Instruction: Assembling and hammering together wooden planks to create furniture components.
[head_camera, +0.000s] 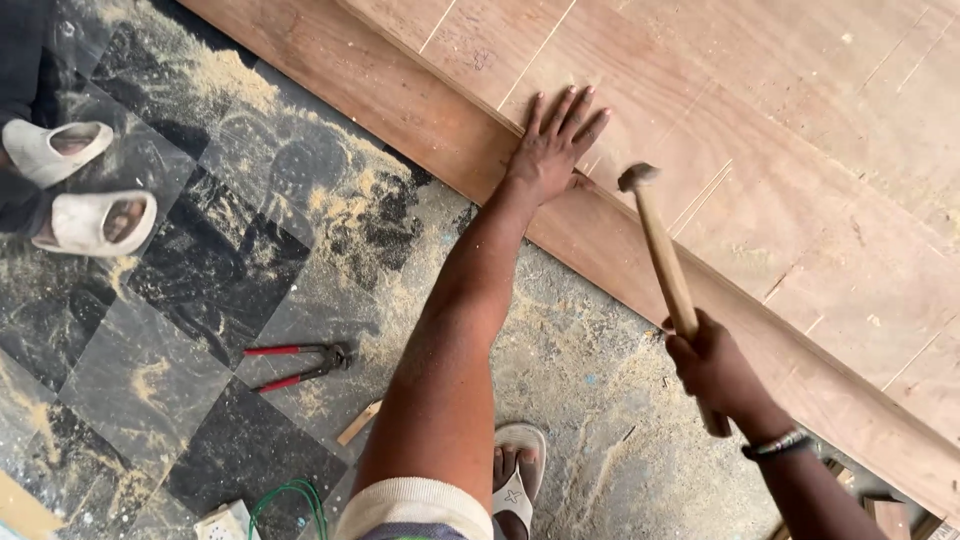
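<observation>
1. Nearest you, your own foot in a pale sandal (517, 478) stands on the dusty floor (590, 400), just beside your left forearm.
2. At the bottom edge lie a loop of green wire (290, 497) and, near it, a small offcut of wood (358, 423).
3. Your right hand (712, 368) is curled tight round the lower part of the hammer (665, 270) handle, fingers fully wrapped, with a beaded band at the wrist (776, 445).
4. The hammer's wooden handle slants up and to the left from that fist; its metal head hangs over the plywood sheet (800, 150), just to the right of your left hand. Whether the head touches the wood, you cannot tell.
5. To the left on the chequered floor lies a pair of red-handled pincers (300, 362), well apart from both hands.
6. Your left hand (556, 145) lies flat, palm down, fingers straight and slightly spread, gripping nothing; it presses on the plywood at the seam with the long board (430, 110) along the sheet's near edge.
7. Sawdust (340, 190) is heaped on the floor against that board.
8. Farthest left, another person's feet in white clogs (85, 190) stand on the dark tiles.
</observation>
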